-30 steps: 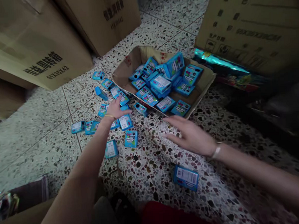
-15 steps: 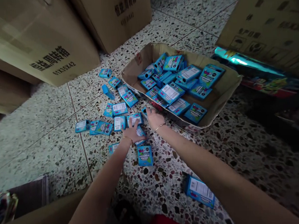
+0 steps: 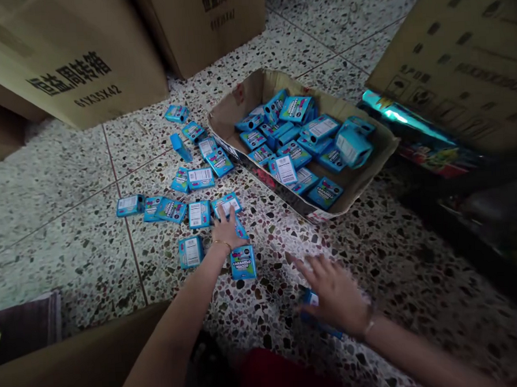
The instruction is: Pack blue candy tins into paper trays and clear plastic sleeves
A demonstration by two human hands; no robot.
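Observation:
My left hand lies with spread fingers over a small blue candy box on the floor, its fingertips reaching onto another candy box just beyond. Below it a candy box marked "Caramelo Macizo" lies flat. My right hand, a little blurred, hovers with fingers apart over a lone candy box, which it partly hides. Several more candy boxes are scattered to the left, among them one lying label up. A shallow cardboard tray holds a jumbled heap of the same boxes.
Tall brown cartons stand at the back left, with another carton beside them. On the right, a large carton rests above a shiny teal package. A dark folded item lies at the lower left.
My right hand has moved from the tray's near edge down to the lone box at the lower right. A box in the tray's right side now sits tilted. My left hand stays about where it was.

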